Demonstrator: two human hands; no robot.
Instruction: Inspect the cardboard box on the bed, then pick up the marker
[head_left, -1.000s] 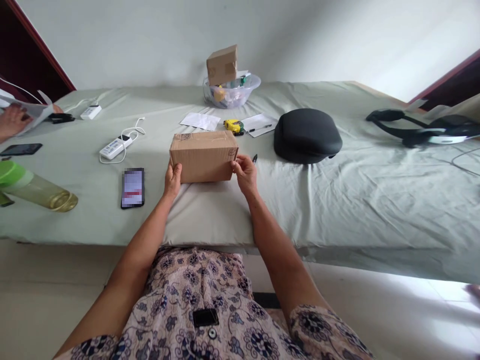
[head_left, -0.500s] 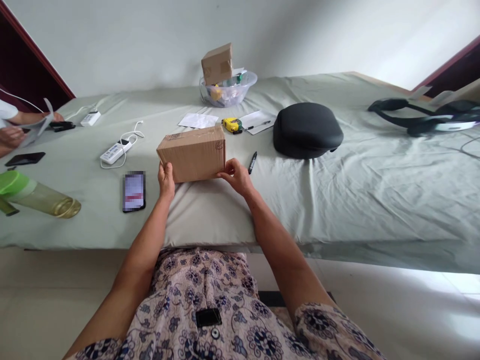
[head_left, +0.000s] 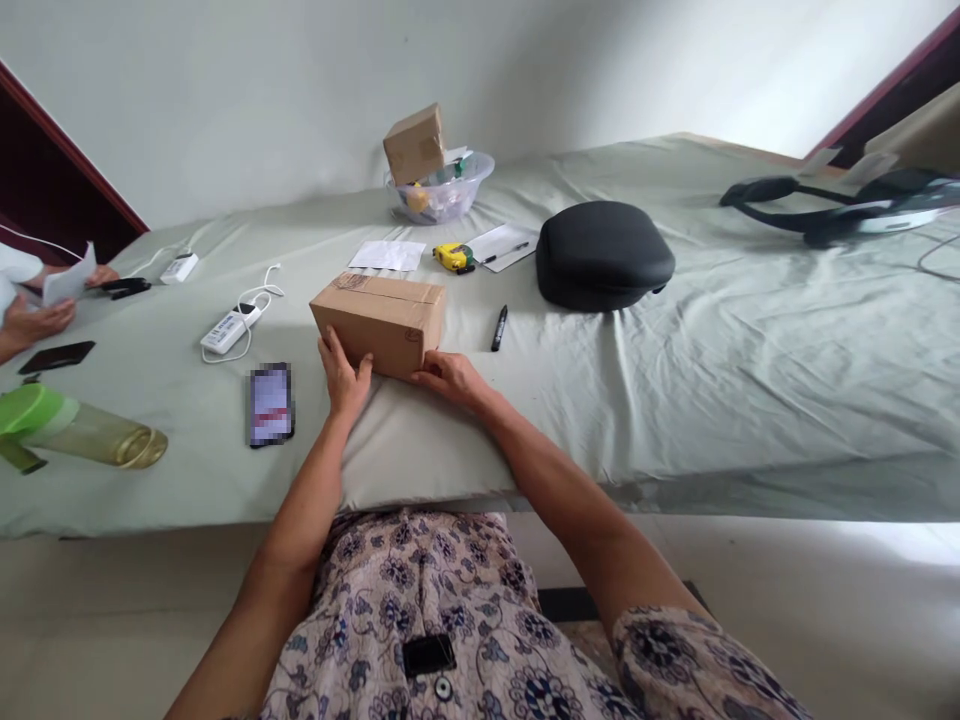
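Note:
A brown cardboard box point(head_left: 382, 325) rests on the cloth in front of me, its taped top and right end showing. My left hand point(head_left: 346, 378) grips its front left part, with fingers spread along the lower left and the thumb against the front face. At the bottom right corner, my right hand point(head_left: 448, 378) has its fingers curled and pinched on the box's edge; the fingertips are partly hidden. A black marker point(head_left: 499, 328) lies just beyond my right hand. The phone point(head_left: 271, 405) with a blurred screen is left of my left hand.
Behind the box are white paper point(head_left: 388, 255), a yellow tape measure point(head_left: 453, 257) and a plastic basin point(head_left: 457, 195) bearing another carton point(head_left: 415, 145). A black case point(head_left: 604, 255) stands right. Leftward are a power strip point(head_left: 231, 328), a green-lidded bottle point(head_left: 90, 430) and another person's hands point(head_left: 41, 320).
The box has turned slightly and sits flatter, showing more of its top and right end. My left hand has shifted onto its front face. The camera view has moved a little.

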